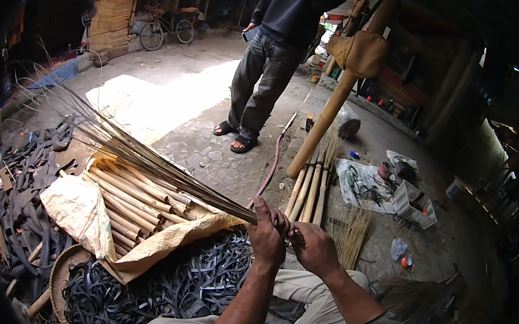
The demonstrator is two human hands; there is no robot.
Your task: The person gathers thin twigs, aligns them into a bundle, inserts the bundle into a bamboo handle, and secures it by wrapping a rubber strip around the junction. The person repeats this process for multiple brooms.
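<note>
A long bundle of thin, dark broom bristles [165, 169] slants up to the far left, its loose tips fanning out. My left hand [268, 234] is closed round its near end, thumb pointing up. Close beside it, my right hand [315, 248] curls its fingers at the butt of the same bundle; what lies inside those fingers is partly hidden. Just beyond my hands lie finished-looking brooms with pale bamboo handles [306, 200]. To the left, cut bamboo tubes [133, 197] rest in an open woven sack [78, 209].
Black rubber strips [159, 289] fill a round woven tray [59, 281] at lower left. A thick bamboo pole [325, 123] leans at the right. A white plastic basket [414, 206] stands near loose bristles [352, 234]. Another person [273, 53] in sandals stands ahead, holding a phone.
</note>
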